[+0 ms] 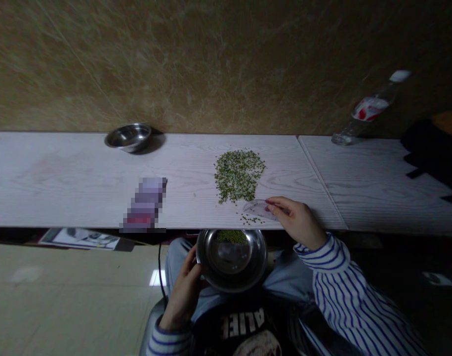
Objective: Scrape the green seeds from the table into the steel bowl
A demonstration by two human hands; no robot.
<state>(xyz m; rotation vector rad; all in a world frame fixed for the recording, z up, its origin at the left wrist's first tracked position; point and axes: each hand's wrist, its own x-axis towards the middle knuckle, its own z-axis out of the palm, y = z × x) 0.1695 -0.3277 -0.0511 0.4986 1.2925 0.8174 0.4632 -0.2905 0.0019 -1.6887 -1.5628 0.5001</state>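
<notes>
Indoors, kind unclear, marbled wall (211, 64), wood-grain desk (188, 198), tiled floor (81, 301)

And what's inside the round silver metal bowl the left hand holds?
Small green beans gather toward the far side of the round silver metal bowl; nearer, bare shiny metal shows. The metal beneath the beans is covered.

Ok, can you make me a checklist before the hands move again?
1. Left hand on the lower bowl: ok, it grips the side.
2. Right hand holding the see-through piece: ok, between thumb and fingers.
3. Lower bowl at the table edge: ok, just below the front edge.
4. Bowl touching the table: cannot tell.
5. Table free of little green beans: not ok, many lie there.
6. Room in the lower bowl: ok, much of its bottom shows.
</notes>
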